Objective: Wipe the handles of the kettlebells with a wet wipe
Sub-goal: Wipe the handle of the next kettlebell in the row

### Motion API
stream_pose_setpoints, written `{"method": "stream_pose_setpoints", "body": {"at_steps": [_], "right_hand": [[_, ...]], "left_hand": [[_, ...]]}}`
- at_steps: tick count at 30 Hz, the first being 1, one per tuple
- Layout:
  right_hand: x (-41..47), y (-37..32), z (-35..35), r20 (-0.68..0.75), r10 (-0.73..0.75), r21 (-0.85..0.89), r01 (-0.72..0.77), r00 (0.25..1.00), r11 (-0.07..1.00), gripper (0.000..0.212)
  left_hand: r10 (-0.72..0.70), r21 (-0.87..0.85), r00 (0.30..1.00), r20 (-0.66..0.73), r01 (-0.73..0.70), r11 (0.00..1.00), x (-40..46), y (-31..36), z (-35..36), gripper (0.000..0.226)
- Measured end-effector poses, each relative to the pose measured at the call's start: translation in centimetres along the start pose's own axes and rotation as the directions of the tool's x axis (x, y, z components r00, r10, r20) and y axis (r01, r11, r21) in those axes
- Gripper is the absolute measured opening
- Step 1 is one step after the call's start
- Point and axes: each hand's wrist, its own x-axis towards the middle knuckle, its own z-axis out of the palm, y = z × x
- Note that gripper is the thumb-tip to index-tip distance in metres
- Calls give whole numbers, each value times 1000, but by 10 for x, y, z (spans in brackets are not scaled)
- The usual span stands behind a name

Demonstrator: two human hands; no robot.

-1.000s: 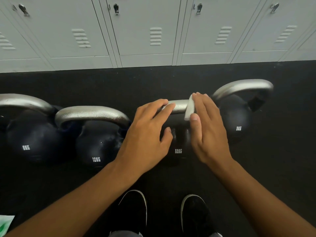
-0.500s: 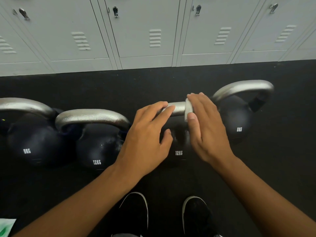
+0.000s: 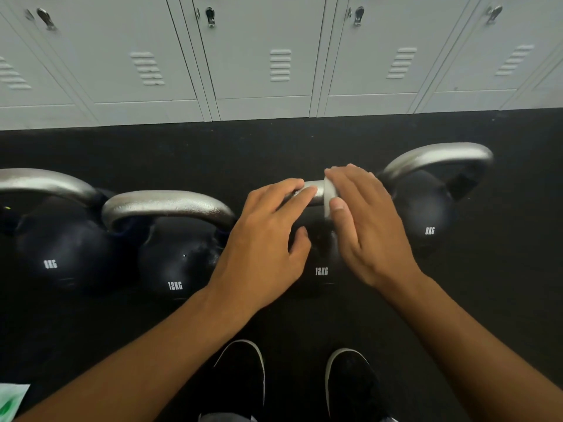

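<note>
1. Head view, centre of the frame: four kettlebells stand in a row on the black floor, and the third kettlebell, marked 12KG, is the one in hand; only a short bare stretch of its handle shows between the two hands
2. The right hand has its fingers curled over the handle and its thumb under, holding the wet wipe wrapped round the bar
3. The left hand rests on the handle's left part with fingers nearly straight, gripping nothing, apparently steadying it
4. Progress, as a judgement: this handle is mid-wipe; whether the far-left kettlebell, second kettlebell and right kettlebell are already done cannot be told
5. Around: grey lockers along the top, black shoes at bottom centre, a green-and-white packet at the lower left corner
6. The neighbouring handles stand close, leaving the hands little room at either end
</note>
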Motion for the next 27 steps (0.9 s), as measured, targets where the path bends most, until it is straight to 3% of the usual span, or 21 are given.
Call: {"method": "stream_pose_setpoints", "body": {"at_steps": [6, 11, 18, 24, 27], "right_hand": [[-20, 4, 1, 72, -108, -36, 111, 992, 993, 57], [-9, 4, -5, -11, -16, 44, 17, 1000, 999, 53], [0, -5, 1, 95, -55, -3, 55, 994, 998, 56], [-9, -2, -6, 61, -37, 213, 23, 997, 977, 53], [-11, -5, -7, -43, 139, 457, -104, 989, 883, 55]], "left_hand": [[15, 12, 1000, 7, -15, 1000, 0, -2, -2, 57], [4, 12, 1000, 19, -4, 1000, 0, -1, -1, 57], [20, 14, 1000, 25, -20, 1000, 1, -2, -2, 60], [10, -13, 1000, 15, -10, 1000, 2, -2, -3, 59], [46, 28, 999, 12, -46, 999, 2, 5, -6, 64]]}}
